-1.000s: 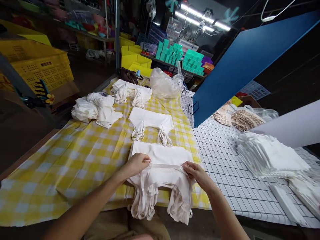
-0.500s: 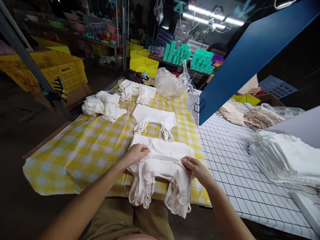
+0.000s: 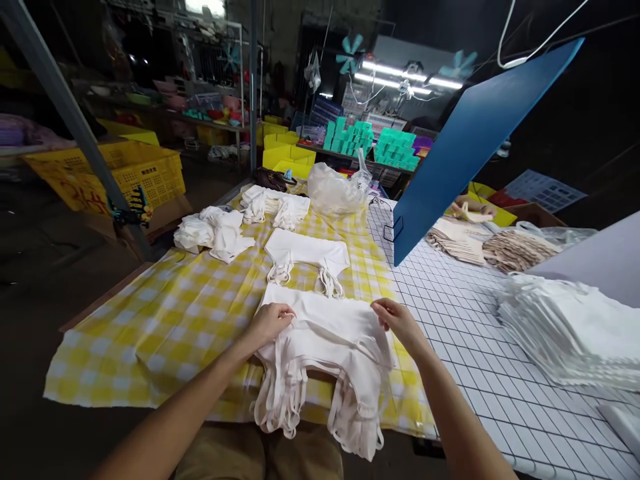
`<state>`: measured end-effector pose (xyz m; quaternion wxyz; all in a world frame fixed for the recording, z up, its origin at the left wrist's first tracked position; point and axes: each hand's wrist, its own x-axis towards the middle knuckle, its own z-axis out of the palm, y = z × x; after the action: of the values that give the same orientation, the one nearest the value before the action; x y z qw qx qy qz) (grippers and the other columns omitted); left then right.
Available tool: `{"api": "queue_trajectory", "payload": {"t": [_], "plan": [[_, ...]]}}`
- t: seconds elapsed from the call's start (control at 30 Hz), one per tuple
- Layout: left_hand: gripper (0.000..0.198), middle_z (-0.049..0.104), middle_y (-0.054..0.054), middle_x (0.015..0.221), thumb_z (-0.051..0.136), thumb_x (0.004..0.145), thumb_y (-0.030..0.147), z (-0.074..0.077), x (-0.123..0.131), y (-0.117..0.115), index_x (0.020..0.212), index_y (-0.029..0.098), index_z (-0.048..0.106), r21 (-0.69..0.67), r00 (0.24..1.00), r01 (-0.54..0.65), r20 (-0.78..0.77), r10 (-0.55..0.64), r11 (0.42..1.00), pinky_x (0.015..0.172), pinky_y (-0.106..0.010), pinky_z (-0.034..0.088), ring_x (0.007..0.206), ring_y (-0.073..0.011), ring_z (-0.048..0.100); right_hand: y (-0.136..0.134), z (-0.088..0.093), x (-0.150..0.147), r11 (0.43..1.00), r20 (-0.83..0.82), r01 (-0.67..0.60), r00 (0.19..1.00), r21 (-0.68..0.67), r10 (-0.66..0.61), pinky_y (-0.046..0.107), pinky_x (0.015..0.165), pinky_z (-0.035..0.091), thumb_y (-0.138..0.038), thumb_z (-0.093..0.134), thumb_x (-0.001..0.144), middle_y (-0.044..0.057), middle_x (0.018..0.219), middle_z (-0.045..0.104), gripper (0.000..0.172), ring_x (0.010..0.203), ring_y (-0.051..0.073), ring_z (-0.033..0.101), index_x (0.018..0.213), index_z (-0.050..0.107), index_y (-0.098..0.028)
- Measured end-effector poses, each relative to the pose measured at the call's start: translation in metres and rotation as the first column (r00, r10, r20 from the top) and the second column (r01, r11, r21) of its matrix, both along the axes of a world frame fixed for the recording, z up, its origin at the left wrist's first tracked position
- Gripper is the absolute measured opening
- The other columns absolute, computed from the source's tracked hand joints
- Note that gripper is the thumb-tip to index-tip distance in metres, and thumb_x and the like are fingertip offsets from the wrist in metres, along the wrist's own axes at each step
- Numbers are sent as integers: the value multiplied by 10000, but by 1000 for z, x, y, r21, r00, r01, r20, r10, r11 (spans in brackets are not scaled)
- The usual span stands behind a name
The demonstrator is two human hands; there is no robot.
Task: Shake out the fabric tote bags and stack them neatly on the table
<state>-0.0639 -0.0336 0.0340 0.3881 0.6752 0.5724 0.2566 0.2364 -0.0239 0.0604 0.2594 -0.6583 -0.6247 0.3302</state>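
Observation:
A stack of white strappy tops lies at the table's front edge, its straps hanging over the side. At its left, my left hand is closed, pinching the edge of the uppermost top between thumb and fingers. My right hand is over the stack's far right corner with its fingers curled together; whether cloth is between the fingertips is hidden. Between the hands the cloth lies loosely rumpled. Just beyond, another white top is spread flat with its straps bunched toward me.
A yellow checked cloth covers this table. Farther back are a crumpled white pile, folded white tops and a plastic bag. A blue panel slants on the right, beside a white garment stack. Another person's hand shows behind it.
My right hand has let go of the uppermost top's band and moved up and outward to the corner. The band has slackened. My left hand keeps its pinch. The view has tilted up slightly.

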Motion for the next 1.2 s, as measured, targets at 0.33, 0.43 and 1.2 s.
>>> {"api": "queue_trajectory", "payload": {"t": [0.33, 0.43, 1.2], "plan": [[280, 602, -15, 618, 419, 702, 273, -3, 1, 0, 761, 151, 664, -2, 999, -17, 27, 17, 1000, 551, -220, 355, 654, -167, 554, 101, -37, 7, 996, 321, 3, 947, 94, -33, 252, 654, 430, -144, 525, 687, 53, 792, 647, 205, 708, 164, 584, 805, 687, -186], [284, 603, -12, 617, 410, 705, 278, -3, 1, 0, 762, 154, 660, -22, 999, -10, 39, 11, 1000, 541, -219, 352, 641, -166, 552, 103, -45, 12, 995, 343, -24, 939, 94, -9, 240, 651, 430, -184, 514, 727, 54, 824, 637, 235, 700, 154, 582, 881, 692, -188], [315, 609, -9, 640, 394, 719, 337, -3, 0, 1, 768, 161, 650, -102, 1000, 1, 21, 2, 995, 559, -231, 327, 588, -151, 501, 134, -50, -7, 990, 391, -141, 913, 24, 120, 230, 608, 389, -152, 531, 671, 25, 712, 641, 93, 684, 152, 558, 617, 598, -188]]}}
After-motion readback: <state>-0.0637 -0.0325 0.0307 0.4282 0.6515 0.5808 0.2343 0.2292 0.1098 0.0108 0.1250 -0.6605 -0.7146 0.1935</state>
